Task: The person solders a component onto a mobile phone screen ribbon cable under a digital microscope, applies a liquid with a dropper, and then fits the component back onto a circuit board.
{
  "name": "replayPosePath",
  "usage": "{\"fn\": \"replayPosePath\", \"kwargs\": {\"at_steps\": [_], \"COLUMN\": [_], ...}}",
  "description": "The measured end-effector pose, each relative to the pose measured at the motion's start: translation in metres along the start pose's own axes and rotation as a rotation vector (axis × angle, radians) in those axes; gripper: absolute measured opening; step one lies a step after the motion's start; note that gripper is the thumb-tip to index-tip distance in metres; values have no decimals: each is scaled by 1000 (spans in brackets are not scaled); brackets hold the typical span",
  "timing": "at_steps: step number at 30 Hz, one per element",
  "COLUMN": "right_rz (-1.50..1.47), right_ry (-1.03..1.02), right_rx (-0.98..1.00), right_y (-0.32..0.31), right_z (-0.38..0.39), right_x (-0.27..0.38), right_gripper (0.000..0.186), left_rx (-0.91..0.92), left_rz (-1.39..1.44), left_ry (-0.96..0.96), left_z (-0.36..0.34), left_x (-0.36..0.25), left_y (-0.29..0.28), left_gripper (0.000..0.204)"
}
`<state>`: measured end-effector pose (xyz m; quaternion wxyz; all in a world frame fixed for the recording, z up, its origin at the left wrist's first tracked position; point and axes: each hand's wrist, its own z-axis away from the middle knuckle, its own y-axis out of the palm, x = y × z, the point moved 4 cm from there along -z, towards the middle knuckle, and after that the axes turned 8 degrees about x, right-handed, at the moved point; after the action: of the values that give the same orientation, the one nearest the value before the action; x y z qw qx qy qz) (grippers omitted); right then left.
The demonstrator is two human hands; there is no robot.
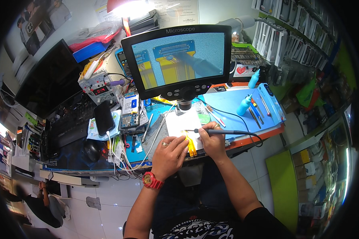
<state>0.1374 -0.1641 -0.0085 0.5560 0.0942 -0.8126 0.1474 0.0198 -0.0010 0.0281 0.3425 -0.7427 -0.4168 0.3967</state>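
Note:
My right hand (213, 140) grips a soldering iron (239, 132) like a pen. Its thin tip points left, over a white sheet (175, 121) under the microscope (184, 104). With fingers bent and close together, my left hand (170, 153) presses a yellow flex cable (192, 148) onto that sheet. Part of the cable is hidden under the fingertips. On the microscope's screen (179, 59), the enlarged cable shows a row of fine contacts on a blue end, with a blurred grey tip over it. Whether the tip touches the contacts, I cannot tell.
Right of the sheet, a blue mat (223, 99) bears a light-blue squeeze bottle (244, 105) and several tweezers (256, 113). The iron's black cord (256, 144) loops at the table edge. Leftward are a phone (104, 118), white cables (157, 131) and a power supply (96, 91).

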Motion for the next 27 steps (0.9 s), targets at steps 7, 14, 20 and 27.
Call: {"fn": "replayPosePath", "kwargs": {"at_steps": [7, 14, 20, 27], "right_rz": [-14, -29, -18, -26], "right_ry": [7, 13, -1, 9], "right_rx": [9, 10, 13, 27], "right_y": [0, 1, 0, 0], "right_z": [0, 1, 0, 0], "right_x": [-3, -2, -1, -8], "right_gripper": [14, 14, 14, 14], "left_rx": [3, 1, 1, 2], "left_rz": [4, 11, 8, 3], "left_ry": [2, 0, -4, -3], "left_z": [-1, 0, 0, 0], "left_x": [0, 0, -1, 0], "left_y": [-1, -1, -1, 0], "left_gripper": [25, 25, 25, 25]}}
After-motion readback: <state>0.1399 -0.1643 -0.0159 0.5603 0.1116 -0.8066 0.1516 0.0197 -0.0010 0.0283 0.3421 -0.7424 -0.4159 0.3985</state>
